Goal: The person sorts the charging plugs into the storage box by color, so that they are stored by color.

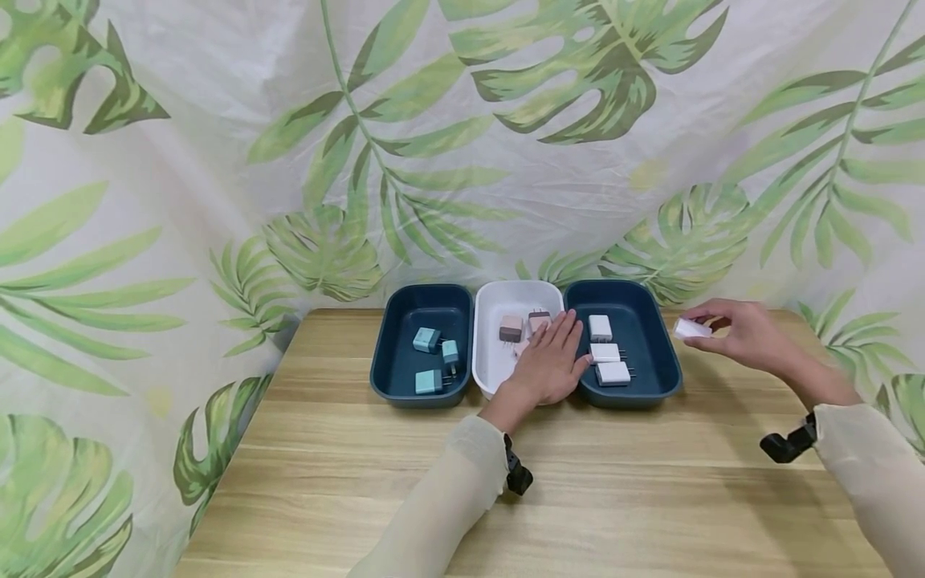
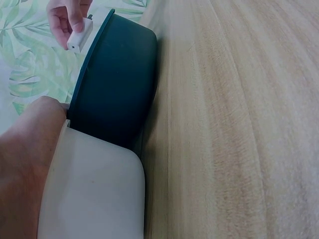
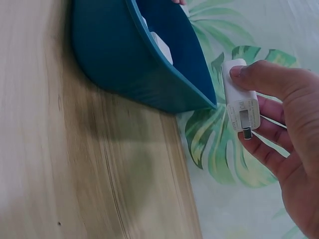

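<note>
My right hand (image 1: 744, 333) pinches a white charger plug (image 3: 241, 94) between thumb and fingers, just off the right rim of the right dark blue bin (image 1: 654, 353). The plug's metal prong shows in the right wrist view. Inside that bin lie several white charger plugs (image 1: 605, 353). Fingers stretched out, my left hand (image 1: 549, 361) rests over the right side of the white bin (image 1: 487, 361), its thumb reaching to the blue bin's rim. Pink and brown charger plugs (image 1: 511, 327) lie in the white bin, partly covered by this hand.
To the left stands another dark blue bin (image 1: 393, 361) with several mint green charger plugs (image 1: 428, 381). All the bins sit side by side at the back of the wooden table (image 1: 578, 482). A leaf-patterned cloth (image 1: 448, 160) hangs right behind them.
</note>
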Available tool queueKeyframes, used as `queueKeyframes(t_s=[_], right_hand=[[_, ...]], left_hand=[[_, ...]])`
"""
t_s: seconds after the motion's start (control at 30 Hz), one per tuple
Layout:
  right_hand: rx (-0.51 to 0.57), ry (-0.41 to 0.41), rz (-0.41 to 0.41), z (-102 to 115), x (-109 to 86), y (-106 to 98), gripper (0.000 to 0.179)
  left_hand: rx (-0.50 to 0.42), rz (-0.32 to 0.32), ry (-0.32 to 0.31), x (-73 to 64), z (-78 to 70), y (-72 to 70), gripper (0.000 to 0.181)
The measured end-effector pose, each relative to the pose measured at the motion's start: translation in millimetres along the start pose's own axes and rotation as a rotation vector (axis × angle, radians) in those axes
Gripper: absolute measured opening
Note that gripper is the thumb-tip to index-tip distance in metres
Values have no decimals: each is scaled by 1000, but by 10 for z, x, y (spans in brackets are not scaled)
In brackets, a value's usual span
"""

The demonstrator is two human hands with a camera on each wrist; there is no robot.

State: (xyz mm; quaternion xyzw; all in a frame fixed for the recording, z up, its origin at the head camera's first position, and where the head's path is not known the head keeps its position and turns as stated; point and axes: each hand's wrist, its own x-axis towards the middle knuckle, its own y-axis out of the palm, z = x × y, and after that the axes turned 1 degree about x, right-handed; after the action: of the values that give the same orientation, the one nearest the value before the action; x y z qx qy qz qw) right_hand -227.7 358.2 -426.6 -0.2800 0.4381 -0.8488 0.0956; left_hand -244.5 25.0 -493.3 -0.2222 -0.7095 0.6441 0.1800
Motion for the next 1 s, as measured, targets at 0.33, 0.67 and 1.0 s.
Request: queueKeyframes(t_s=[0.33,0.67,1.0], right_hand=[[24,-3,10,59,112,136,37],[30,40,18,125,250,266,32],[59,103,22,81,363,405,33]], left_hand=[[-8,20,0,18,8,-2,71],[6,23,-2,3,8,-21,70],[-11,15,8,-1,10,-4,71]])
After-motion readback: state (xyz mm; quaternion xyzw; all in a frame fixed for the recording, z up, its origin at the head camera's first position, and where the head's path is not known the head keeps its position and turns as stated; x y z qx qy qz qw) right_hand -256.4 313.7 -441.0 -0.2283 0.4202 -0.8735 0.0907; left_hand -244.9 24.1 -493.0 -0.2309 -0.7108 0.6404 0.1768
